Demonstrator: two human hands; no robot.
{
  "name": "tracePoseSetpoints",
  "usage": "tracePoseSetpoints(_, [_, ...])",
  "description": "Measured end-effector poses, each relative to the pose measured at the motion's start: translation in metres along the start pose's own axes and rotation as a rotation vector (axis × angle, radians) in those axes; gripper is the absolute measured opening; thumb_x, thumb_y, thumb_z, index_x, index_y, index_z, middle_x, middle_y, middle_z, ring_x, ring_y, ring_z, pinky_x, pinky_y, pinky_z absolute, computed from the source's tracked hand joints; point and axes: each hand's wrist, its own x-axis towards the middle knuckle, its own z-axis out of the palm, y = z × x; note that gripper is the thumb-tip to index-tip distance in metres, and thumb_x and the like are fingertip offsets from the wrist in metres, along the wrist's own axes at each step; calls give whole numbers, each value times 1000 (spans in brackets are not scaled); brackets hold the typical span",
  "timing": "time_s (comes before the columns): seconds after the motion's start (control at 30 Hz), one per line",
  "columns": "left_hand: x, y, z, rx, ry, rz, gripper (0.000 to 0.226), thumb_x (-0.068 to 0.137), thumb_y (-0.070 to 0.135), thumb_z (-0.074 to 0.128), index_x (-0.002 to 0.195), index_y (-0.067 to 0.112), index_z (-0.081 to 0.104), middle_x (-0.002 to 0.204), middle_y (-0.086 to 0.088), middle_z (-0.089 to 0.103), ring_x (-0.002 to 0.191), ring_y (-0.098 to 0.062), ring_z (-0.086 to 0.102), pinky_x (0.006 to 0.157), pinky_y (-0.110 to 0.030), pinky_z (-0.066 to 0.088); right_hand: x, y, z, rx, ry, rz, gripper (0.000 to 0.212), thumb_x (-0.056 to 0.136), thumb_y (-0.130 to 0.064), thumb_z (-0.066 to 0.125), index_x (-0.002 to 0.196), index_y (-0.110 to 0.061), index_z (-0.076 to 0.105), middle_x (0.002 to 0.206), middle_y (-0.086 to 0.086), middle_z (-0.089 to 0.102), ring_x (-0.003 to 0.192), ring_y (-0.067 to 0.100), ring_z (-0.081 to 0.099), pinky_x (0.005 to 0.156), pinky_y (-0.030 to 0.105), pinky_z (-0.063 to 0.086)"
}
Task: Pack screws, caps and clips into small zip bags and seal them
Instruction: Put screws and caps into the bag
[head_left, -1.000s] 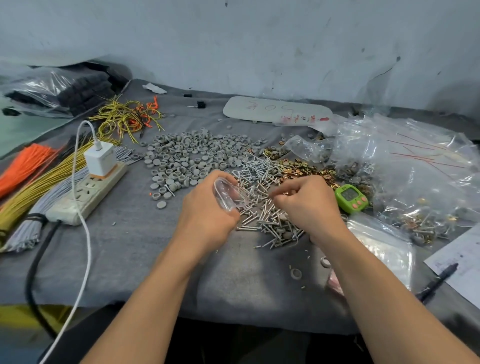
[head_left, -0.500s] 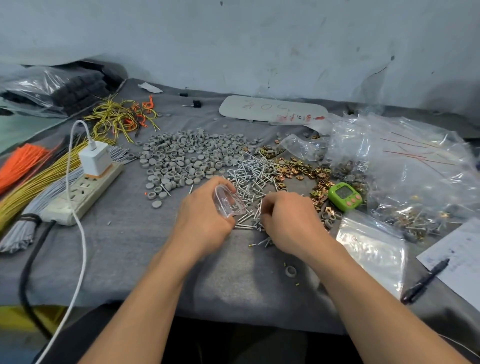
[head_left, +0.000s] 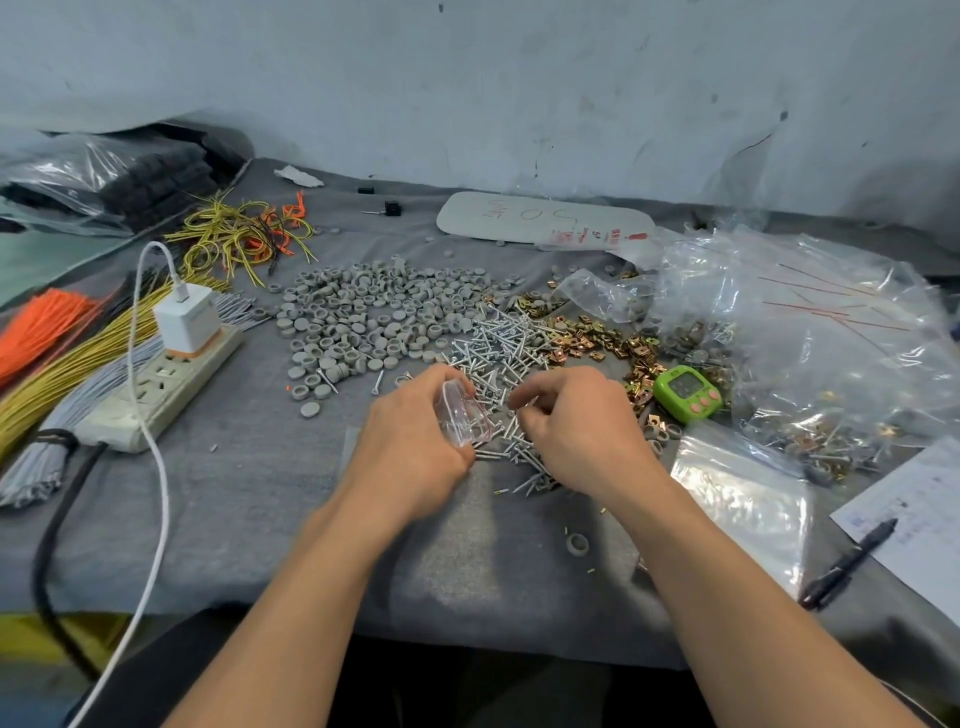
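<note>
Stray cap: one grey cap (head_left: 576, 544) lies alone on the grey cloth (head_left: 249, 499), nearer the person than either hand.
Left hand: the left hand (head_left: 415, 441) grips a small clear zip bag (head_left: 460, 415). Its red-edged mouth is turned toward the other hand and looks open.
Right hand: the right hand (head_left: 582, 426) sits just beside the bag, fingers curled down into the near edge of the screws (head_left: 498, 353). I can't tell from here whether it has any pinched.
Step in hand: filling, I'd say. It looks like screws being gathered for this bag, and I can see nothing inside it yet.
Next move: it calls for a clean pinch of a few screws, fed points-first through the narrow mouth while the left hand keeps it spread. Sharp tips could snag the film.
Beyond the left hand: the caps (head_left: 374, 317) are spread wide.
Beyond the right hand: the brassy clips (head_left: 587, 338) curve away to its right, touching the screw heap.
Right of the right hand: a green timer (head_left: 685, 392), with a flat stack of empty bags (head_left: 743, 499) nearer the person.
Far left of the left hand: a power strip (head_left: 161, 384).
</note>
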Motion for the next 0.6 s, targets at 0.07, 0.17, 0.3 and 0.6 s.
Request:
tracePoseSetpoints(0.07, [0,-1,-1,-4,10,11,48,71,13,83,100,42,58,82,21,61,75,10,58,55,-7,38,1,-4,0,150,19,7,14,87,-20,76,76,-28,73,65,-11,72,54,-3,62,54,15,42])
tracePoseSetpoints(0.17, [1,-1,-1,0,13,5,49,70,15,83,101,43,57,84,18,63,72,7,56,54,-8,35,-3,-12,0,380,-14,-11,10,80,-15,81,74,-22,77,67,-7,75,62,11,69,62,33,55])
tracePoseSetpoints(0.3, [1,-3,-2,-18,5,-12,51,70,15,85,104,42,57,86,15,64,74,5,56,55,-13,38,-8,-18,3,475,21,-107,10,78,-13,80,75,-22,78,67,-5,75,61,12,69,64,37,58])
tracePoseSetpoints(0.6, [0,-2,-2,-75,5,34,44,62,13,78,95,37,62,78,13,67,80,8,57,57,-11,43,-9,-21,15,372,-292,-164,22,90,-7,67,91,-20,84,78,12,77,55,4,52,55,22,42])
